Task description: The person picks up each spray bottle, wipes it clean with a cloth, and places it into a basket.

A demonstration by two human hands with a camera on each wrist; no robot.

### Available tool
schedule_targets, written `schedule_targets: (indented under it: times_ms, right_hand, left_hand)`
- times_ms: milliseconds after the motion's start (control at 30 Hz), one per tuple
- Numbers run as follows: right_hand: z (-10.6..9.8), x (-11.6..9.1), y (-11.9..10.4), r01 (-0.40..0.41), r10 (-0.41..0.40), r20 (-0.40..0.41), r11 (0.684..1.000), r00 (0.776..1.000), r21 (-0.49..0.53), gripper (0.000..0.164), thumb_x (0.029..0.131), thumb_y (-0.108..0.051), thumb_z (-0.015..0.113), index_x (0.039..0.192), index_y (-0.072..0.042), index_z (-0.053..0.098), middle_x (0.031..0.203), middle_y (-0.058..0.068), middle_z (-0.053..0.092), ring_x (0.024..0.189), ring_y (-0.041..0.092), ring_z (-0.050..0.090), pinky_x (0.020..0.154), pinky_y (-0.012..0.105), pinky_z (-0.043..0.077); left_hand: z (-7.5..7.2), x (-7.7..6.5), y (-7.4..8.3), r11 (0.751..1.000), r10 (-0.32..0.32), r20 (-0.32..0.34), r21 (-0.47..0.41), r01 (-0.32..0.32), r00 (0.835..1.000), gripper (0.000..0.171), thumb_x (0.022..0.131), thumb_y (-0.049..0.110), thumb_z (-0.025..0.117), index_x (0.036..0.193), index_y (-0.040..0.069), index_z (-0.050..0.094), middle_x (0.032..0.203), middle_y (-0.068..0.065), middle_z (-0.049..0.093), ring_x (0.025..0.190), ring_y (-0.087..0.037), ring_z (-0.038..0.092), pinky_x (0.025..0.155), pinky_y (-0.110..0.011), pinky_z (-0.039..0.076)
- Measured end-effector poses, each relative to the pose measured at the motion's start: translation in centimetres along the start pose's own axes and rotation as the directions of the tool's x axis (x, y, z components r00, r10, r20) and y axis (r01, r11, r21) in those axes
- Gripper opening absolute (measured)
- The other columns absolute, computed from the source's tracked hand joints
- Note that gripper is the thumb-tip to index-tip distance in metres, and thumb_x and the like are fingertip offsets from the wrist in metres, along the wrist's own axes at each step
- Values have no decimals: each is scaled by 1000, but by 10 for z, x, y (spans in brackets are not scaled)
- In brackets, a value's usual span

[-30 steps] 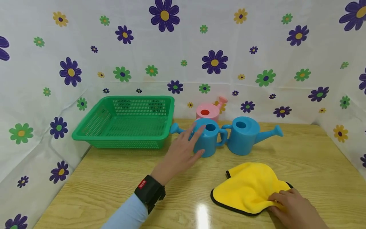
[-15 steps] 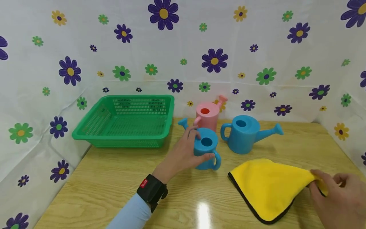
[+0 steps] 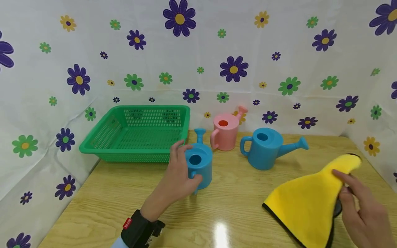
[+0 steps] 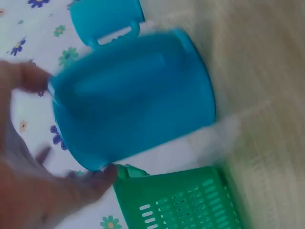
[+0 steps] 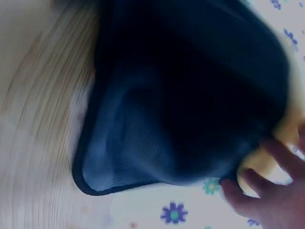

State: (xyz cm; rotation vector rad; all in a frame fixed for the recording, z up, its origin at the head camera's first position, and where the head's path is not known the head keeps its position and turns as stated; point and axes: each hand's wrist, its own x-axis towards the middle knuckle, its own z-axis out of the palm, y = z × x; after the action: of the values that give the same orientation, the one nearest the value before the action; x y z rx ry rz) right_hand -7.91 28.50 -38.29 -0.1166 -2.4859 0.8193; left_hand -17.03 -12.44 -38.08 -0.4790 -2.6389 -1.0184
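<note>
My left hand [image 3: 176, 175] grips a blue watering can [image 3: 203, 168] near its top, thumb by the handle and fingers at the rim. The can's spout points away, toward the back. In the left wrist view its body [image 4: 133, 95] fills the middle, blurred, with fingers at its rim. At the right, my right hand [image 3: 364, 206] pinches a yellow cloth [image 3: 304, 203] with black edging, one corner raised and the rest draping down. The right wrist view shows the cloth's dark underside [image 5: 133, 143] and fingertips at its edge.
A green slotted basket [image 3: 133, 151] stands at the back left, close to the held can. Behind are a pink watering can [image 3: 226, 137] and a second blue watering can [image 3: 263, 151], its spout pointing right. A flower-printed sheet [image 3: 198, 41] hangs behind the wooden table [image 3: 242, 206].
The left hand has taken hold of the blue watering can, pulled it forward and left, and turned it so its spout points back. The right hand has drawn the cloth right and lifted it.
</note>
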Motion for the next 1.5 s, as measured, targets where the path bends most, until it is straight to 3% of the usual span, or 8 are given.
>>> schedule_targets:
  times_ms: [133,233,333,600,800,967,1267,1500]
  right_hand:
    - [18,-7,-1,78,-55,422,996,905,-37,56,107,-40,51,154,-12,41,152,33,44,132,56,47,96,74,42]
    - [39,-9,-4,185,-98,568,978,818,-98,72,94,-45,71,151,-10,43,140,23,60,121,48,59,89,67,50]
    - [53,-10,-6,276,-146,612,953,777,-124,73,88,-33,80,149,-9,47,128,9,70,114,39,62,84,61,52]
    - [52,-15,-25,361,-350,303,932,886,22,35,74,-12,90,100,-23,68,103,-6,65,93,13,53,76,33,48]
    - [59,-6,-52,537,-545,5,827,838,169,32,102,-39,61,100,-8,52,120,18,67,107,36,59,94,61,28]
    - [66,5,-75,631,-629,-112,722,770,283,46,108,-41,42,108,4,54,102,11,65,84,19,60,99,20,42]
    - [72,11,-112,717,-731,-82,631,678,296,42,108,-36,45,124,-4,65,120,13,67,100,23,63,99,6,44]
    - [81,8,-121,805,-799,-111,573,591,156,50,106,-47,47,130,-8,67,127,9,70,112,30,58,98,36,48]
  left_hand:
    - [-7,-9,5,960,-281,86,35,279,956,71,90,27,64,142,-10,33,134,-29,41,110,-38,56,90,-51,54]
    - [-10,-10,7,934,-356,200,58,352,913,40,100,30,54,114,-8,53,102,-23,58,82,-29,59,69,-39,52]
    - [-10,-9,9,955,-293,261,27,296,920,28,105,23,48,84,5,51,75,-9,53,64,-20,51,59,-31,42]
    - [-15,-10,13,875,-343,253,-264,406,905,34,111,34,41,96,7,55,90,-8,59,82,-20,57,75,-35,48]
    - [-34,-9,13,565,-300,357,-680,467,884,38,111,43,37,95,9,43,82,-1,48,82,-15,55,90,-34,50]
    - [-28,-6,18,371,-222,452,-780,504,864,39,110,47,34,93,12,36,68,4,29,65,-10,39,83,-28,47]
    - [5,-9,33,353,-162,514,-767,536,842,43,111,42,39,79,13,38,60,7,27,52,-7,31,65,-23,39]
    - [20,-5,45,316,-125,501,-798,513,856,45,111,37,38,74,12,35,57,7,27,48,-5,29,59,-22,34]
